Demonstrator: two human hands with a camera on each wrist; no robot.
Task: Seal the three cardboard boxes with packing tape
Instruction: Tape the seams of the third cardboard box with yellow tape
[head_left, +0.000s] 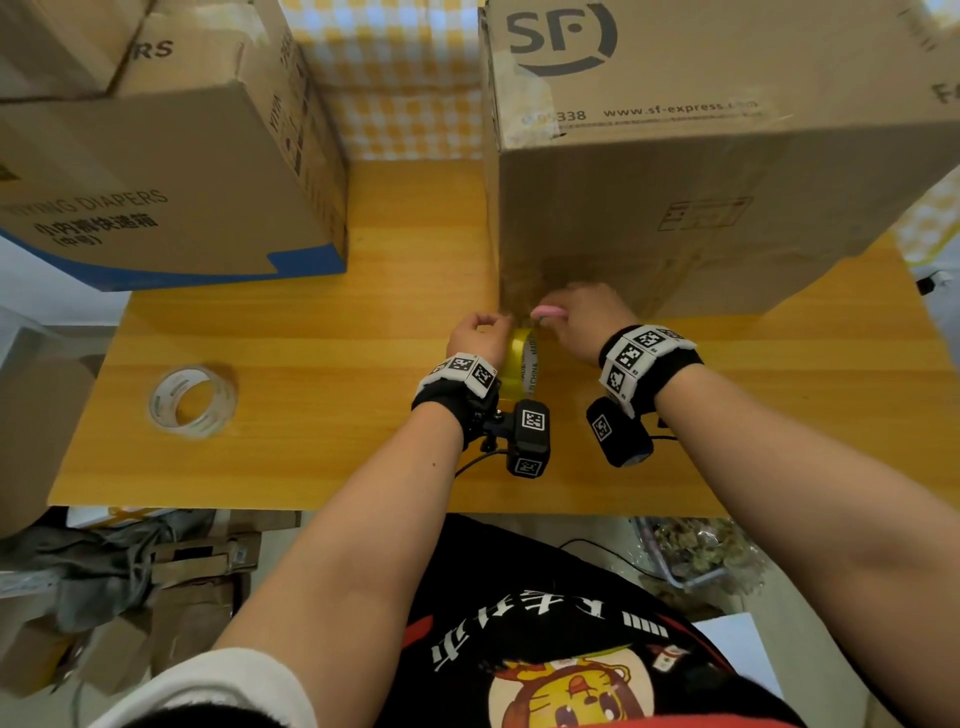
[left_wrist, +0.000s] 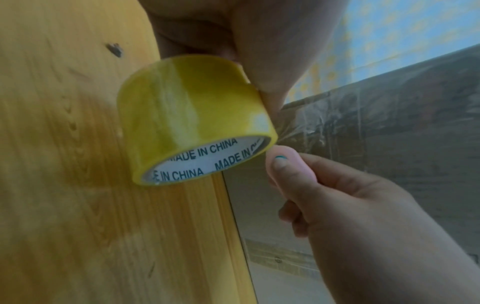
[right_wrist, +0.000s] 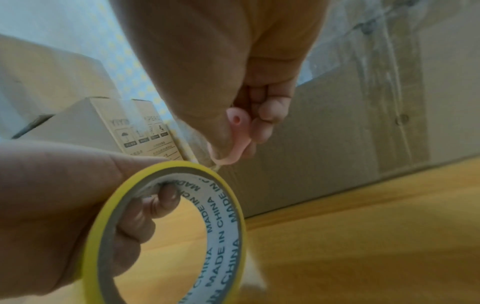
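Observation:
My left hand (head_left: 480, 332) grips a yellow packing tape roll (head_left: 522, 358) just above the table, fingers through its white core (right_wrist: 223, 226). A short stretch of tape runs from the roll (left_wrist: 194, 123) to the lower front of the big SF cardboard box (head_left: 675, 182). My right hand (head_left: 582, 312) pinches a small pink cutter (head_left: 549, 312) against that stretch, right beside the roll; the cutter (right_wrist: 237, 133) shows between thumb and fingers. The box face (left_wrist: 389, 127) here carries wrinkled clear tape. A diaper box (head_left: 182, 171) stands at the left with another box (head_left: 62, 41) on top.
A clear tape roll (head_left: 192, 400) lies flat on the wooden table (head_left: 311, 332) at the left. Bare tabletop stretches between the two box stacks. A yellow checked cloth (head_left: 395, 78) hangs behind. Cardboard scraps and clutter lie on the floor (head_left: 130, 571) below the table's near edge.

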